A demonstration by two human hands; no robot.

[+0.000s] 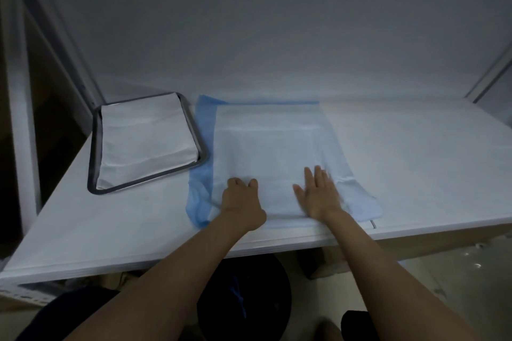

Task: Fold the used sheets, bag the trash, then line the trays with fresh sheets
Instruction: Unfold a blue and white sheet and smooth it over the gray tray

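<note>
A blue-edged sheet (266, 147) lies spread flat on the white table (415, 160), straight ahead of the person at 12 o'clock. Its white face is up, and a blue border shows along its 9 o'clock side and along the far edge. The near edge of the sheet reaches almost to the table's front edge, and its near corner at 3 o'clock looks pale blue and rounded.

Both hands rest on the near part of this sheet, apart from each other with a stretch of sheet between them. The left hand (241, 199) sits toward the sheet's 7 o'clock corner, knuckles up and fingers curled down onto the material. Whether they pinch a fold or only press on it cannot be told. The right hand (320, 194) lies toward 5 o'clock, palm down, fingers straight and spread, flat against the sheet. Its outline is slightly blurred.

At 10 o'clock on the table stands a metal tray (93, 152), just beside the sheet's blue border. A white sheet (144, 141) lies inside it and covers most of its floor.

Under the table, at 6 o'clock between the forearms, a dark round bin (266, 285) is partly in view. A plain pale wall (249, 22) rises behind the table at 12 o'clock.
</note>
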